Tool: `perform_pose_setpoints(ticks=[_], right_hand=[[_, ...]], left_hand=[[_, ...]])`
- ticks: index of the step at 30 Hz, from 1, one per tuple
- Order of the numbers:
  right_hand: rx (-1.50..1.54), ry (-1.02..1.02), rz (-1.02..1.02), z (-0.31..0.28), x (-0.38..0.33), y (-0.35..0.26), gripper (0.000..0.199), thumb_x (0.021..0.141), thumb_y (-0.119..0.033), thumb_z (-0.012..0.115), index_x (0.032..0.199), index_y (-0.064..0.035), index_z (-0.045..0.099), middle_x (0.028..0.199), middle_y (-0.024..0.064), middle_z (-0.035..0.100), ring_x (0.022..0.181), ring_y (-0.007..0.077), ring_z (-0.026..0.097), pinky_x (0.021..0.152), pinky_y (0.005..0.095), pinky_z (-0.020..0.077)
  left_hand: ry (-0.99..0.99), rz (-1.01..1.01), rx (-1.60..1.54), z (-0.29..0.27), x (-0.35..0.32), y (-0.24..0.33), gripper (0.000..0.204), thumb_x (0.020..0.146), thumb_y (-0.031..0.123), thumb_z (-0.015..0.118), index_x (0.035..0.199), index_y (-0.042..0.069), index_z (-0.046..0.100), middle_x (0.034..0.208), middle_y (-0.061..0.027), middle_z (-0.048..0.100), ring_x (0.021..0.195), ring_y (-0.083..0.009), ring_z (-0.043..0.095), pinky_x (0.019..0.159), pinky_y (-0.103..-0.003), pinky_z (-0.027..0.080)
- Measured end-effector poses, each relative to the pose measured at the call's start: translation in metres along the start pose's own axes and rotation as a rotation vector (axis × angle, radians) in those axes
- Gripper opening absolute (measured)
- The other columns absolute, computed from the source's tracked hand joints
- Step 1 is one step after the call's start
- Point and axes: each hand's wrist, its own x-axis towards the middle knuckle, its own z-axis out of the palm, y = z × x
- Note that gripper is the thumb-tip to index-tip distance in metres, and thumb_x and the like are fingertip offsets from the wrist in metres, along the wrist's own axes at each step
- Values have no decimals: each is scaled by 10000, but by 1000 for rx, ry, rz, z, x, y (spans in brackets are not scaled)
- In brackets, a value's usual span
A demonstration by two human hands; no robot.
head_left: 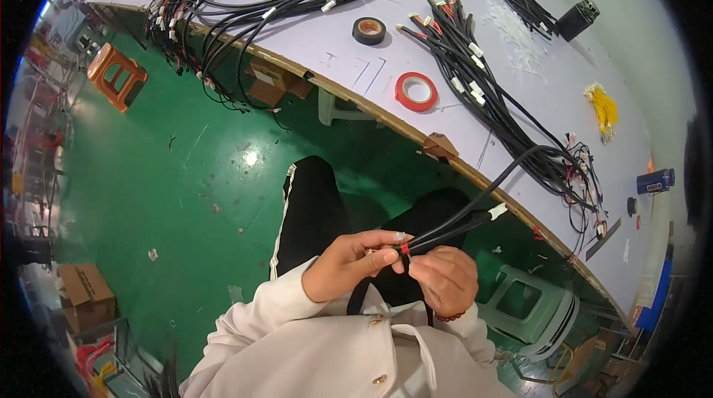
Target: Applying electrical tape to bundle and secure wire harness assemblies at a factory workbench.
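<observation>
My left hand is closed on a black cable in front of my lap, thumb and fingers pinching it near its end. A narrow band of red tape wraps the cable between my hands. My right hand is closed just below that band, fingertips pressed together; what they pinch is too small to make out. A second black strand with a white label lies alongside. The cable rises over the table edge to a bundle of black cables with white labels and thin wire ends.
On the white table lie a red tape roll, a black tape roll, a large coiled cable bundle and yellow wires. Stools stand on the green floor: orange far left, grey-green at right.
</observation>
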Motion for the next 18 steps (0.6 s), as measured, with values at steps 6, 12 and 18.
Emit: perform_pose_setpoints(ticks=[6,12,18], right_hand=[[480,-36,427,6,7,-14,136,766,-87,680,887,-26,668,721,84,644,598,228,614,571,290,487],[860,-9,960,13,5,-20,117,767,-61,703,790,36,642,711,124,650,578,135,583,530,232,455],[1051,332,1159,28,3,-34,85,786,3,656,754,38,585,705,119,608,540,110,509,491,223,408]], left_hand=[[89,71,41,0,2,-4,321,932,156,528,1227,31,551,948,2,624,703,-38,439,604,-189,380],[175,56,-32,1,0,-6,326,914,136,559,1224,36,557,898,18,623,676,-31,440,589,-182,383],[246,82,75,3,1,-4,317,889,144,603,1186,35,586,933,2,645,677,-22,460,580,-179,400]])
